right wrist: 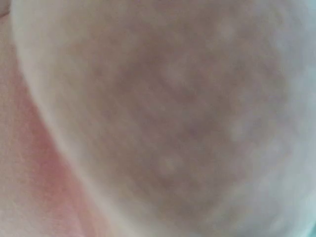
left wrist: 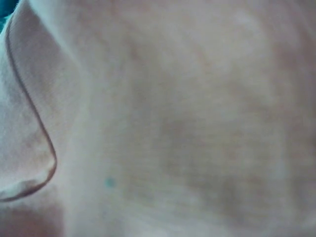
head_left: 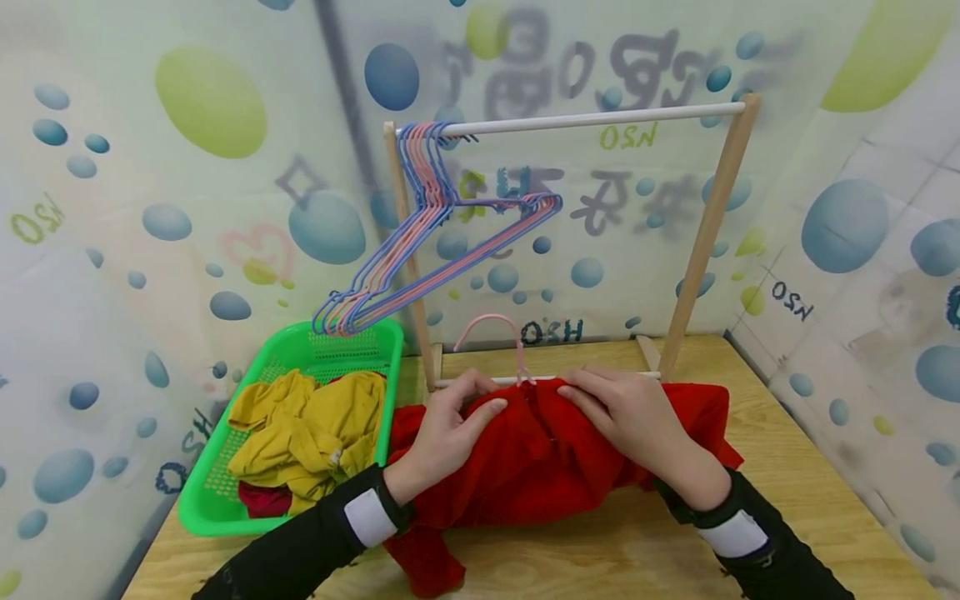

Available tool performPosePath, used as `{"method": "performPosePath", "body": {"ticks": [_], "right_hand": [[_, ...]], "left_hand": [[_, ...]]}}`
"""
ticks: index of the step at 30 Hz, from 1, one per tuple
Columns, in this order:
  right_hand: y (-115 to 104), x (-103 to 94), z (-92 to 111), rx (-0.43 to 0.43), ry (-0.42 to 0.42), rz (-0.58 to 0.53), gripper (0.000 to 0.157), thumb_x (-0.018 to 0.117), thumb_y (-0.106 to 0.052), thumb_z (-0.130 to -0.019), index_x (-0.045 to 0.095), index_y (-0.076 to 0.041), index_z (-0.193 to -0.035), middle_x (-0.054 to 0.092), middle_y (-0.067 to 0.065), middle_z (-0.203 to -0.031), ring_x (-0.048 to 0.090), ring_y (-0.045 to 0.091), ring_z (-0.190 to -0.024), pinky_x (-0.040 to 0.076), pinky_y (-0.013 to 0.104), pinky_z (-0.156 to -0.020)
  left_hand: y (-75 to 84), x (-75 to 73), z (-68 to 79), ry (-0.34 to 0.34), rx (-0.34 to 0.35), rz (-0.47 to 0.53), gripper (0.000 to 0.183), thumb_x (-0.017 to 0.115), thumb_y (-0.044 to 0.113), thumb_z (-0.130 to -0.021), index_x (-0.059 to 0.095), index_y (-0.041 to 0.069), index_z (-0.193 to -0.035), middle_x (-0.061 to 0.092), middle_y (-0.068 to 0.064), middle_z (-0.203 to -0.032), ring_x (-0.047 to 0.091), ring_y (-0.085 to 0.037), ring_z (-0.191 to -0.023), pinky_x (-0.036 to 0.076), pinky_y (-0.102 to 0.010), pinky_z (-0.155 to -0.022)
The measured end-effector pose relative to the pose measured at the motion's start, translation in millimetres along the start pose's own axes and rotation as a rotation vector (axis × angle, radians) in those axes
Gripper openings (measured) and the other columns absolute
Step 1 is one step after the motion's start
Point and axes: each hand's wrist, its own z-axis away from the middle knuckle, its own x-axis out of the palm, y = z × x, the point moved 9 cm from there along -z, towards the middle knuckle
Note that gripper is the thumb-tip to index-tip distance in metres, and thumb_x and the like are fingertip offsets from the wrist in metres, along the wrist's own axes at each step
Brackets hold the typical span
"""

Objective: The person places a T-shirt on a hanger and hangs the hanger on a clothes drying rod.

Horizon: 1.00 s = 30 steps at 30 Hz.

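Note:
A red garment (head_left: 517,492) with a zip at its neck hangs in folds low over the table, its sleeves spread to both sides. From its neck rises the hook of a pink hanger (head_left: 491,317); the rest of that hanger is hidden in the cloth. Left of the hook, my left hand (head_left: 450,433) grips the garment's upper edge between thumb and fingers. My right hand (head_left: 630,417) holds the same edge on the right of the hook, fingers bent over the cloth. Both wrist views are filled by blurred skin of the hands.
A wooden rack (head_left: 708,233) with a white rail (head_left: 600,121) stands behind the garment. Several blue and pink hangers (head_left: 427,225) bunch at the rail's left end. At left, a green basket (head_left: 197,500) contains yellow clothes (head_left: 315,433) and a dark red cloth (head_left: 264,498). Patterned sheets enclose the table (head_left: 817,500).

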Motion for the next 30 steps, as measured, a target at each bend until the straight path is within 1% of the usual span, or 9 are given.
{"method": "performPosePath", "body": {"ticks": [2, 6, 9, 12, 17, 19, 21, 26, 30], "right_hand": [[0, -0.3, 1, 0.001, 0.0, -0.009, 0.015, 0.074, -0.013, -0.081, 0.073, -0.012, -0.096, 0.069, -0.002, -0.085, 0.066, 0.011, -0.075, 0.054, 0.033, -0.069], [-1, -1.5, 3, -0.021, 0.012, -0.039, 0.018, 0.075, -0.01, -0.079, 0.074, -0.012, -0.097, 0.07, -0.002, -0.086, 0.067, 0.01, -0.075, 0.054, 0.032, -0.068], [0, -2.5, 5, -0.049, 0.031, -0.063, 0.02, 0.076, -0.01, -0.078, 0.076, -0.01, -0.098, 0.071, -0.001, -0.086, 0.067, 0.01, -0.075, 0.054, 0.031, -0.066], [2, -2.8, 7, -0.066, 0.044, -0.1, 0.019, 0.075, -0.011, -0.08, 0.076, -0.009, -0.099, 0.071, 0.0, -0.088, 0.069, 0.012, -0.076, 0.054, 0.032, -0.066], [12, -2.3, 11, -0.048, 0.049, -0.136, 0.018, 0.073, -0.017, -0.084, 0.076, -0.01, -0.101, 0.072, 0.0, -0.091, 0.069, 0.014, -0.08, 0.054, 0.034, -0.068], [16, -2.2, 13, -0.037, 0.051, -0.134, 0.019, 0.073, -0.018, -0.084, 0.076, -0.01, -0.101, 0.072, 0.0, -0.092, 0.069, 0.014, -0.082, 0.054, 0.034, -0.07], [18, -2.5, 15, -0.029, 0.055, -0.136, 0.019, 0.074, -0.017, -0.083, 0.076, -0.01, -0.101, 0.072, 0.0, -0.093, 0.069, 0.015, -0.082, 0.054, 0.035, -0.07], [22, -4.1, 18, -0.008, 0.064, -0.134, 0.021, 0.077, -0.01, -0.078, 0.076, -0.008, -0.098, 0.072, 0.0, -0.091, 0.069, 0.013, -0.079, 0.054, 0.034, -0.069], [25, -5.4, 21, 0.017, 0.072, -0.126, 0.021, 0.077, -0.007, -0.076, 0.076, -0.008, -0.097, 0.072, 0.0, -0.089, 0.069, 0.013, -0.076, 0.054, 0.034, -0.067]], "left_hand": [[-3.0, 1.4, -0.3, -0.005, 0.004, 0.005, 0.006, 0.06, -0.002, -0.091, 0.057, -0.002, -0.095, 0.063, -0.009, -0.085, 0.056, -0.014, -0.078, 0.047, -0.029, -0.071], [-20.1, 5.5, 1.7, -0.018, -0.011, 0.022, 0.008, 0.06, 0.001, -0.092, 0.058, 0.0, -0.099, 0.065, -0.007, -0.089, 0.057, -0.014, -0.081, 0.047, -0.029, -0.072], [-30.7, 8.3, 3.3, -0.038, -0.031, 0.022, 0.01, 0.061, 0.008, -0.093, 0.059, 0.003, -0.102, 0.066, -0.002, -0.091, 0.059, -0.013, -0.083, 0.048, -0.029, -0.073], [-29.8, 10.5, 1.7, -0.074, -0.021, -0.018, 0.011, 0.06, 0.016, -0.095, 0.06, 0.008, -0.103, 0.065, 0.005, -0.091, 0.056, -0.011, -0.08, 0.046, -0.028, -0.069], [-23.5, 18.4, -4.3, -0.165, 0.052, -0.164, 0.015, 0.055, 0.027, -0.098, 0.062, 0.014, -0.099, 0.055, 0.01, -0.08, 0.047, -0.008, -0.069, 0.04, -0.025, -0.06], [-21.5, 20.9, -5.5, -0.195, 0.079, -0.217, 0.018, 0.054, 0.031, -0.099, 0.063, 0.015, -0.098, 0.053, 0.011, -0.079, 0.047, -0.006, -0.069, 0.041, -0.023, -0.061], [-19.2, 22.2, -6.1, -0.218, 0.093, -0.256, 0.023, 0.053, 0.034, -0.098, 0.065, 0.015, -0.099, 0.056, 0.011, -0.082, 0.05, -0.004, -0.073, 0.044, -0.022, -0.065], [-17.6, 20.3, -3.4, -0.223, 0.08, -0.329, 0.028, 0.054, 0.037, -0.097, 0.068, 0.014, -0.104, 0.063, 0.01, -0.093, 0.057, -0.003, -0.085, 0.048, -0.023, -0.077], [-17.0, 13.9, -0.1, -0.189, 0.061, -0.407, 0.033, 0.053, 0.04, -0.097, 0.069, 0.014, -0.109, 0.065, 0.009, -0.1, 0.058, -0.005, -0.094, 0.048, -0.025, -0.082]]}}
